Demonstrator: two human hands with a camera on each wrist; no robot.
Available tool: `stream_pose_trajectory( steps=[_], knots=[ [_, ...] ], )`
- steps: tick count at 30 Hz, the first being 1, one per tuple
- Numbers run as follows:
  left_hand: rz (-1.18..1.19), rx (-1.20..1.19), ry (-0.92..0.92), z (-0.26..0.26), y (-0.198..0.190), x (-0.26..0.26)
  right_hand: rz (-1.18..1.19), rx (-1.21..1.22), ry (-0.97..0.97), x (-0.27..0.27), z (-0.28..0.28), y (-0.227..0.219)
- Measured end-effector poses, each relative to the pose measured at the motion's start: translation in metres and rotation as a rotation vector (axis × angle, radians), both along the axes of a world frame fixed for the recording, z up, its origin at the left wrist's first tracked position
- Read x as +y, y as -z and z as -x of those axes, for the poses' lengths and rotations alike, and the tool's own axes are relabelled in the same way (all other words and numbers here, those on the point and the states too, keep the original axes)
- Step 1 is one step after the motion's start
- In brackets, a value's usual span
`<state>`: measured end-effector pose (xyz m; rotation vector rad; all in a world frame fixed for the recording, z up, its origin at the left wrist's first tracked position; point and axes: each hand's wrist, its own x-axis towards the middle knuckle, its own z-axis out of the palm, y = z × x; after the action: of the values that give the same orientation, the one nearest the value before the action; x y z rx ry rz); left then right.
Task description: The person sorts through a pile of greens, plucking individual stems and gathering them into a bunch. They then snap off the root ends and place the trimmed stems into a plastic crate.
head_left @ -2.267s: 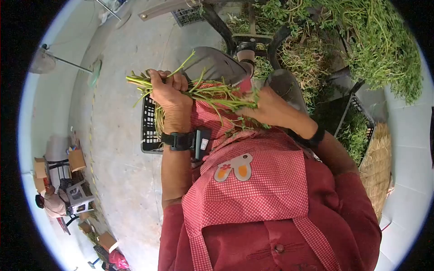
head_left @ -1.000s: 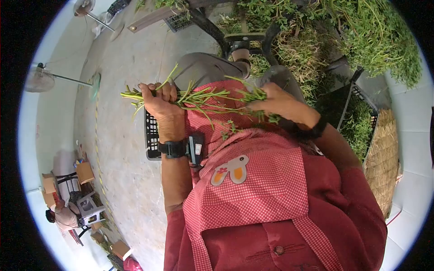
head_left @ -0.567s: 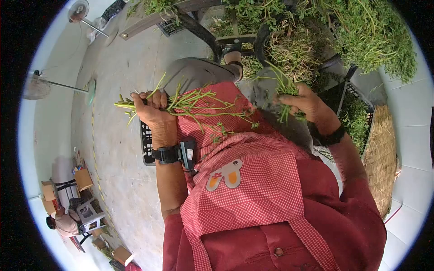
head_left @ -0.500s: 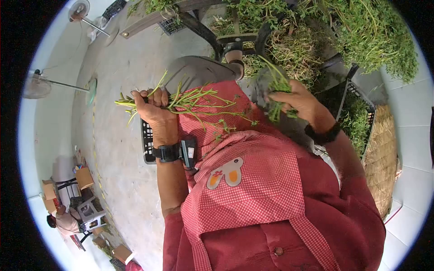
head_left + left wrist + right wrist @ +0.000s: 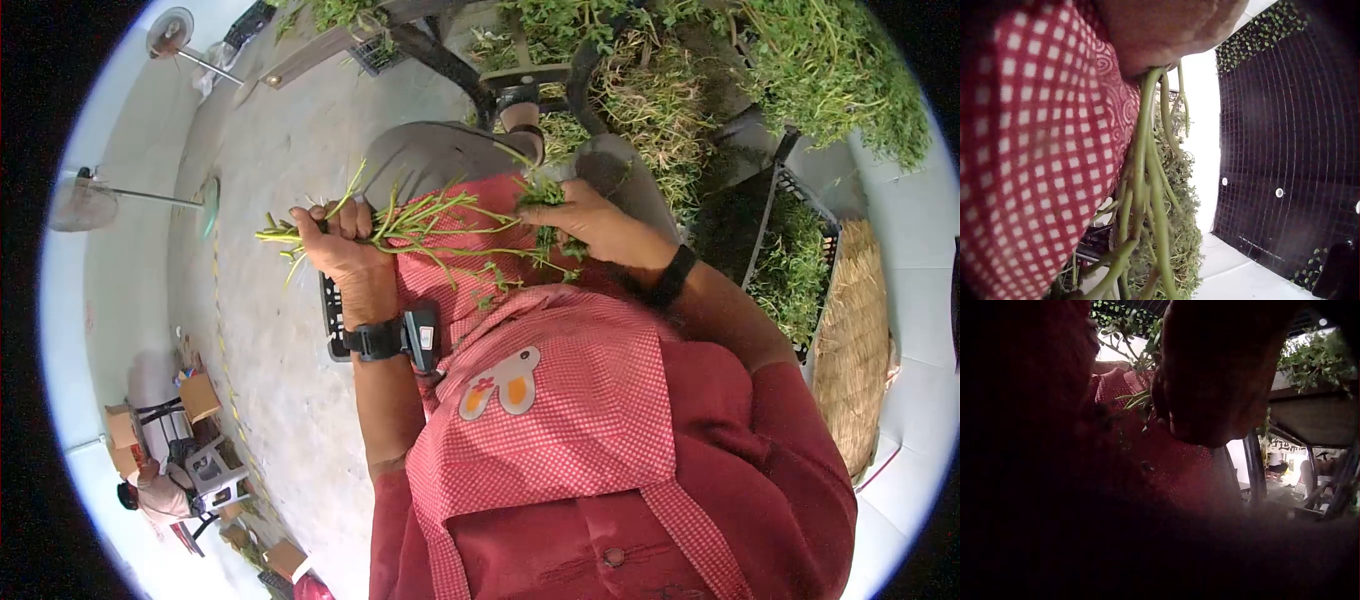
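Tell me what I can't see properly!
Middle of the stems: head view, hidden in the left hand.
Most of the crate beside it: head view, behind the arm and apron.
Left fingertips: left wrist view, cut off by the top edge.
Far person's hands: head view, too small.

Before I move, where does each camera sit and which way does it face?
Head: worn on the head, facing down at left hand, right hand and checked apron; both arms show.
Left wrist: on that wrist, facing the stems; part of the hand shows.
Right wrist: on that wrist, facing leaves past shadowed fingers.
Head and left wrist share the stems and apron.
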<state>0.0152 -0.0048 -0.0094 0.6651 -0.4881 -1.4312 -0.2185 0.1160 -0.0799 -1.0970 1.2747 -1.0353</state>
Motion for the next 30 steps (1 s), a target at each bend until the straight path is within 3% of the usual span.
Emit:
stream_pose_trajectory(
  steps=[4, 6, 10, 12, 13, 18, 20, 22, 24, 27, 30],
  knots=[
    [-0.032, -0.009, -0.034, 0.000, 0.000, -0.001, 0.226, 0.017, -0.035, 0.016, 0.022, -0.009],
    [-0.018, -0.011, -0.047, 0.001, -0.003, -0.001, -0.234, -0.212, 0.033, 0.029, 0.043, -0.019],
    [-0.015, -0.026, -0.041, 0.006, -0.007, 0.002, -0.208, -0.082, -0.028, 0.055, 0.035, -0.063],
    [-0.058, -0.070, -0.103, 0.010, -0.012, 0.004, -0.191, -0.147, 0.232, 0.068, 0.037, -0.080],
    [-0.025, -0.051, -0.078, 0.008, -0.010, 0.002, -0.202, -0.278, 0.249, 0.073, 0.044, -0.087],
    [-0.042, -0.073, -0.095, 0.010, -0.011, 0.003, -0.172, -0.182, 0.225, 0.061, 0.035, -0.096],
    [-0.071, -0.073, -0.132, 0.012, -0.013, 0.003, -0.135, -0.018, 0.061, 0.046, 0.013, -0.103],
    [-0.075, -0.092, -0.130, 0.011, -0.012, 0.004, -0.090, 0.013, 0.030, 0.033, -0.011, -0.108],
    [-0.097, -0.078, -0.166, 0.010, -0.009, 0.004, -0.143, 0.116, -0.208, 0.020, -0.024, -0.098],
    [-0.006, -0.057, -0.090, 0.006, -0.004, 0.002, -0.124, 0.280, -0.340, 0.006, -0.039, -0.076],
    [-0.026, -0.049, -0.099, 0.007, -0.006, 0.003, 0.026, 0.199, -0.217, 0.006, -0.055, -0.061]
  ],
)
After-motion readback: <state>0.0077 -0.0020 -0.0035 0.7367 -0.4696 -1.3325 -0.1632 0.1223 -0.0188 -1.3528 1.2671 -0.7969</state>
